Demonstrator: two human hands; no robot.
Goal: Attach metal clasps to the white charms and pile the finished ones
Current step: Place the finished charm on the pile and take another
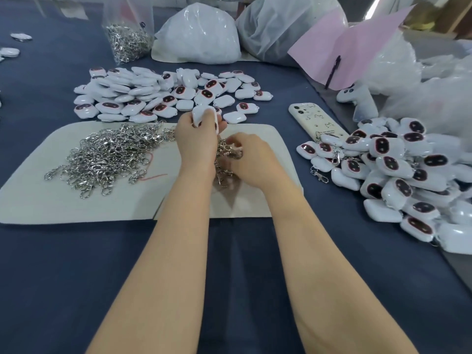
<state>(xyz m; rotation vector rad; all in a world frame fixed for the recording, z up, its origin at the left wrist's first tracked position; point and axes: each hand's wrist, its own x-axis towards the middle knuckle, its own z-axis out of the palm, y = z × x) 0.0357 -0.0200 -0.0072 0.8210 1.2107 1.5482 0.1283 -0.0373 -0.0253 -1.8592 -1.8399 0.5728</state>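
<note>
Two bare forearms reach forward over the blue-covered bench (63,277) onto a cream mat (38,198). The right hand (251,159) lies low on the mat with its fingers curled, pinching a clasp (231,152) at the top of a small clump of metal clasps (222,175) between the two wrists; the detail there is blurred. The left hand (196,141) is raised just beyond it, thumb and fingers closed round a white charm (204,114) held upright above the mat's far edge.

To the left on the mat spreads a large heap of loose clasps (109,152). On the right of the bench, the finished charms (398,175) lie piled, some showing clasps, with a cased phone (316,121) beside their far end. Beyond the mat sits the pile of plain charms (158,95). Farther back stand a clear bag of clasps (129,39), white plastic bags (201,34) and a pink sheet (357,44) with a pen (333,70) on it.
</note>
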